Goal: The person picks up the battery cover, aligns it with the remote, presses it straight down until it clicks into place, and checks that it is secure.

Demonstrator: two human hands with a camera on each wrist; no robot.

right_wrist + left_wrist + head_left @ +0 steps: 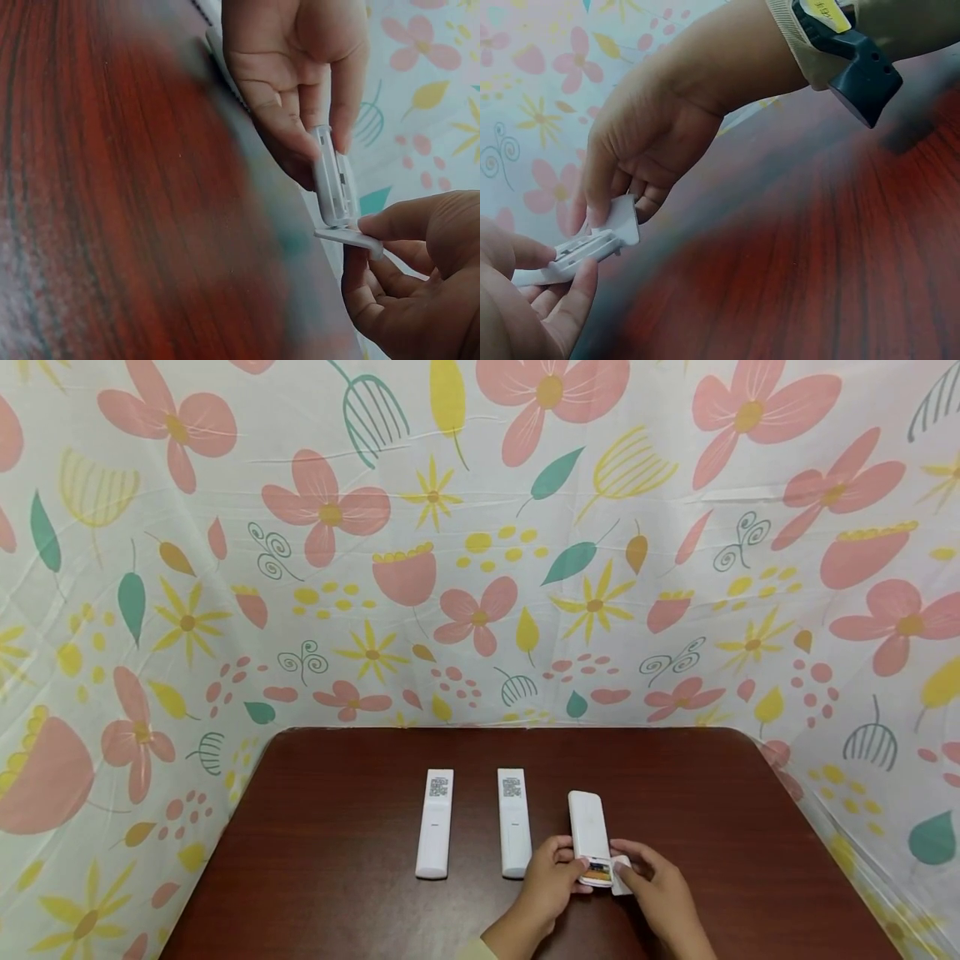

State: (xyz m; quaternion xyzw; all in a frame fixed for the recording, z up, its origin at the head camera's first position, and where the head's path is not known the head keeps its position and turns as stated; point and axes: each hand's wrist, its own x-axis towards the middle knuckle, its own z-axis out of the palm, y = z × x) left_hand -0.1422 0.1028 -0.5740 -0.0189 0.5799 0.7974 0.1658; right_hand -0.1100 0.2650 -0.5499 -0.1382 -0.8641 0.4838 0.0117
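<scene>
A white remote control (589, 827) is held face down above the table's right half, its battery compartment (597, 872) uncovered at the near end with batteries inside. My left hand (546, 878) grips that end from the left, thumb along the compartment's edge. On the other side my right hand (660, 888) pinches the small white battery cover (621, 875) between thumb and fingers, right beside the remote. In the right wrist view the cover (349, 240) stands at an angle to the remote's end (334, 180); whether they touch I cannot tell.
Two more white remotes lie on the dark wooden table (337, 827): one remote (434, 835) farther left, another remote (514, 831) near my left hand, both with printed code labels at the far end. Behind the table hangs a flower-patterned cloth (480, 543).
</scene>
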